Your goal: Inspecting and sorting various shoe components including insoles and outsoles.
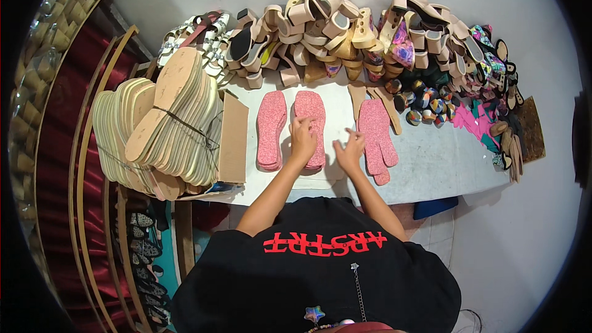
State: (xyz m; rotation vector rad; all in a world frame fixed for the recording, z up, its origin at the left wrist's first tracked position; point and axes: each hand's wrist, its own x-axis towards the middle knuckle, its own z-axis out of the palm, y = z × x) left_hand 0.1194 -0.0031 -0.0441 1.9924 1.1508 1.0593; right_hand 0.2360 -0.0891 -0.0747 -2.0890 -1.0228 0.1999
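Two neat stacks of pink speckled insoles lie side by side before me on the table, a left stack (pixel 270 129) and a middle stack (pixel 310 100). My left hand (pixel 303 139) rests on the middle stack, fingers slightly bent and apart, touching the top insole. Just right of that stack, my right hand (pixel 350 148) hovers with thumb and index finger spread, holding nothing that I can see. Beside it lie more pink insoles (pixel 374 126), loosely fanned and overlapping.
Bundles of tan insoles (pixel 176 111) tied with dark cord stand at left beside a cardboard box (pixel 233 139). Heeled sandals (pixel 320 24) pile along the wall. Multicoloured heels (pixel 425 102) and pink material (pixel 473 122) lie at right on the pale tabletop (pixel 425 160).
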